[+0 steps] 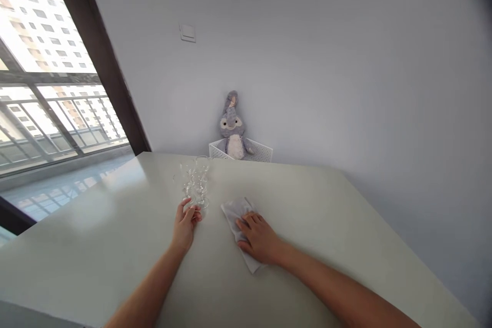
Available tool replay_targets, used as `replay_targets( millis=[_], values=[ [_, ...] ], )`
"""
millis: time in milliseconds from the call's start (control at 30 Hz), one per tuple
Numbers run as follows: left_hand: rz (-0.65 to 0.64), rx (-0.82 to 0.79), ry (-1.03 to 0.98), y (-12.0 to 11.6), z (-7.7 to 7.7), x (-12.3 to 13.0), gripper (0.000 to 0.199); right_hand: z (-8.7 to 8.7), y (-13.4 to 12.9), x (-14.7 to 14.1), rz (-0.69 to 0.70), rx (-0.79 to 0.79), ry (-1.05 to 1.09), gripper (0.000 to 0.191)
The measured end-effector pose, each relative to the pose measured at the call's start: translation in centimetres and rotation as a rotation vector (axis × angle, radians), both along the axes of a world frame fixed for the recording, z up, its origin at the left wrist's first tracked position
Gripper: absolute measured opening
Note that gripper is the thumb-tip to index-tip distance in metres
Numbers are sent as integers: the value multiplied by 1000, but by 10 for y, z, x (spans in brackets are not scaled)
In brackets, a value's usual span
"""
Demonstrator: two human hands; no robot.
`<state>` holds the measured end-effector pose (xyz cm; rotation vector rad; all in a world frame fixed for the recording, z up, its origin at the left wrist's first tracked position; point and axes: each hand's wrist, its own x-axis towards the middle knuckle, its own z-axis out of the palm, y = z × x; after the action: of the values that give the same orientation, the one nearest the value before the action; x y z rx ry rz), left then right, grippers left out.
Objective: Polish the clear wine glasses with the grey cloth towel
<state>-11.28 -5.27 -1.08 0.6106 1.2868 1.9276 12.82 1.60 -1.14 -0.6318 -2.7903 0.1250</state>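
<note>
Several clear stemmed glasses stand close together on the table, left of centre; their transparent outlines overlap and are hard to separate. At their near side, my left hand has its fingers curled in a pinch on a thin clear edge, which looks like the foot of the nearest glass. A light grey folded cloth lies on the table to the right of the glasses. My right hand rests palm down on this cloth, fingers spread and covering its middle.
Pale table reaches to a grey-white wall. Beyond its far edge, a white perforated basket holds a grey plush toy. A light switch is on the wall. At left, a dark-framed window shows a railing and buildings.
</note>
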Motion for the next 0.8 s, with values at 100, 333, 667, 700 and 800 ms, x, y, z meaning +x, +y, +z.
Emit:
replay_targets(
  millis=[100,333,667,700,800],
  values=[
    [-18,7,-46,1,1,-1,43,-1,-7,-5,24,-13,38,48],
    [-139,-11,-345,9,5,6,51,1,-18,5,7,-52,62,41],
    [-27,-96,-682,36,18,6,42,10,-24,14,44,-112,18,60],
    [-6,-86,-695,38,18,6,41,10,-25,14,37,-107,24,60],
    [9,-10,-713,45,20,5,34,7,-24,13,32,-83,39,54]
  ],
)
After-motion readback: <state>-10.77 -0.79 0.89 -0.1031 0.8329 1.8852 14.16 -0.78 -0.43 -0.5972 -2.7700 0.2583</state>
